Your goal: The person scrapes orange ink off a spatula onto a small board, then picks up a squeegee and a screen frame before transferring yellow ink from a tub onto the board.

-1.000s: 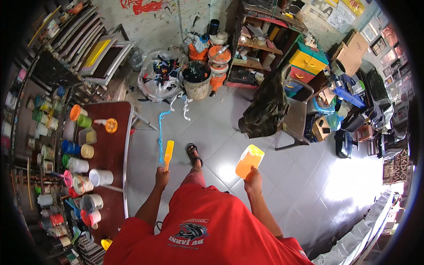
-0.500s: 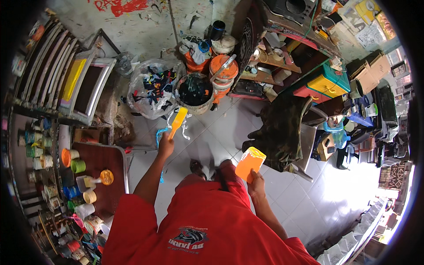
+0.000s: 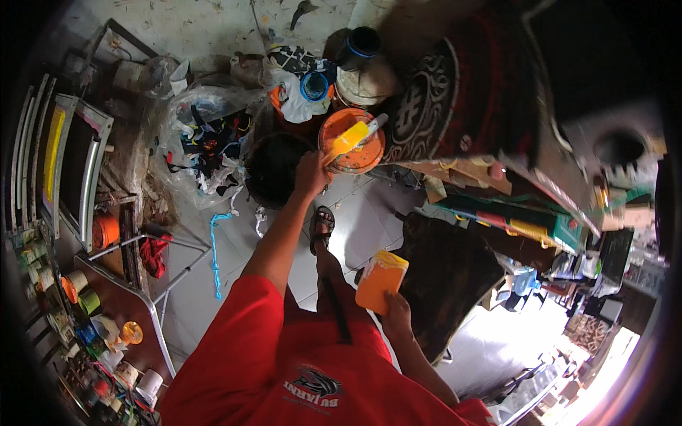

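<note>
My left hand point(image 3: 312, 174) reaches out at the centre, closed on the handle of a yellow-orange spatula point(image 3: 348, 138). Its flat blade is over the orange lid of a bucket point(image 3: 366, 157); I cannot tell whether the two touch. A grey strip-like tool point(image 3: 378, 123) lies across that lid, partly covered by the blade. Lower and to the right, my right hand point(image 3: 396, 316) grips a flat orange scraper point(image 3: 380, 287) with yellow paint along its upper edge. Left of the orange bucket stands a dark-filled tub point(image 3: 273, 170), partly behind my left hand.
A clear plastic bag of scraps point(image 3: 206, 153) sits left of the tub. A brown table point(image 3: 121, 291) with paint cups stands at left, below framed screens point(image 3: 74, 167). A camouflage cloth-covered chair point(image 3: 447, 277) is at right. A dark cabinet side point(image 3: 433, 92) juts in behind the bucket.
My left hand has moved forward and right, bringing the spatula from in front of the tub to over the orange lid. My view has shifted toward the buckets; the right hand still holds the scraper.
</note>
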### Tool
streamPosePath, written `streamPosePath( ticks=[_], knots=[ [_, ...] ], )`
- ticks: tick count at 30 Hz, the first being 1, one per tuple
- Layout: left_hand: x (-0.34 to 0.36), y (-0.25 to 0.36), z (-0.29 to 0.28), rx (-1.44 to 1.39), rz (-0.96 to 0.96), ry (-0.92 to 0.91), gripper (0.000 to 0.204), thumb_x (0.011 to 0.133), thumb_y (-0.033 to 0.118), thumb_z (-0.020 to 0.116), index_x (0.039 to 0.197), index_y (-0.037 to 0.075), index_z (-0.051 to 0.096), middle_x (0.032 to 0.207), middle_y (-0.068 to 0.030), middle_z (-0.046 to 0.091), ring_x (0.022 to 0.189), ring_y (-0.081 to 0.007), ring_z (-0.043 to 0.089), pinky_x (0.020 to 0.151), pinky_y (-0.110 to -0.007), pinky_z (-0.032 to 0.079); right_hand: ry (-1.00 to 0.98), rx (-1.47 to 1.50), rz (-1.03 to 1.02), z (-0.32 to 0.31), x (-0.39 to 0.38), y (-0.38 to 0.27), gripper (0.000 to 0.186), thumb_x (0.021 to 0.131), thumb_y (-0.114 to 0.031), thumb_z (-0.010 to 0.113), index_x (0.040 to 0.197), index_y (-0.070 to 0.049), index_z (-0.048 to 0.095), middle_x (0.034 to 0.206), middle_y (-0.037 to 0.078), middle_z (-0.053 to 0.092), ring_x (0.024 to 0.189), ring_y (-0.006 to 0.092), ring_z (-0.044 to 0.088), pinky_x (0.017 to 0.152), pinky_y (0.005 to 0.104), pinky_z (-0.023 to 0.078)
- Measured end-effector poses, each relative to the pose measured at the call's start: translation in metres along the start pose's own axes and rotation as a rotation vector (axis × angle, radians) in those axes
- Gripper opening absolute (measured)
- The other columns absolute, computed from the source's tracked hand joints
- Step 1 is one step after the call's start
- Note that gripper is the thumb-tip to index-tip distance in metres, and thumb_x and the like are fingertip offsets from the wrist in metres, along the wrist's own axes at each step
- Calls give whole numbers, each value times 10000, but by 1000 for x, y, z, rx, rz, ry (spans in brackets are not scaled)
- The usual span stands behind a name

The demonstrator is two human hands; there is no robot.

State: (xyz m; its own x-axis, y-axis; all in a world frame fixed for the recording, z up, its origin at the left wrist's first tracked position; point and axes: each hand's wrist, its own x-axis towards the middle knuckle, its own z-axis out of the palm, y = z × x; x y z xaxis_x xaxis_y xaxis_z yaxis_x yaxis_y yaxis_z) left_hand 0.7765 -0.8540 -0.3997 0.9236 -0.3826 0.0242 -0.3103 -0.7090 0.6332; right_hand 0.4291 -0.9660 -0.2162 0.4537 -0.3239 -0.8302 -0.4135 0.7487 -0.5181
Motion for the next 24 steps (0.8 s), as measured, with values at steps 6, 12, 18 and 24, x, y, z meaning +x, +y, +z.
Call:
streamPosePath(
  ticks=[6,12,18,24],
  knots=[
    [74,7,58,-4,61,-45,335,757,86,632,1062,19,511,916,-180,553,883,-350,560,764,-452,459,103,-31,82,7,28,-45,298,950,-117,474,1178,73,496,1135,125,582,1061,216,576,951,337,432],
    [83,3,82,128,110,8,403,753,169,669,1092,14,514,968,-180,541,915,-350,550,783,-454,439,94,-46,100,4,52,-57,300,934,-105,500,1177,70,506,1120,116,595,1033,203,589,923,328,453],
    [43,-1,34,-32,-42,-8,537,753,236,691,1176,-13,473,1036,-204,524,1000,-372,517,854,-463,414,84,-176,107,19,57,-75,279,935,-107,478,1157,56,522,1086,102,602,1011,190,591,905,314,453],
    [-127,-29,-40,-55,-297,69,545,750,232,686,1190,-10,474,1143,-235,517,1058,-403,495,912,-472,393,22,-233,70,38,62,-79,237,916,-102,498,1093,39,566,1023,88,615,953,178,603,849,316,470]
  ],
)
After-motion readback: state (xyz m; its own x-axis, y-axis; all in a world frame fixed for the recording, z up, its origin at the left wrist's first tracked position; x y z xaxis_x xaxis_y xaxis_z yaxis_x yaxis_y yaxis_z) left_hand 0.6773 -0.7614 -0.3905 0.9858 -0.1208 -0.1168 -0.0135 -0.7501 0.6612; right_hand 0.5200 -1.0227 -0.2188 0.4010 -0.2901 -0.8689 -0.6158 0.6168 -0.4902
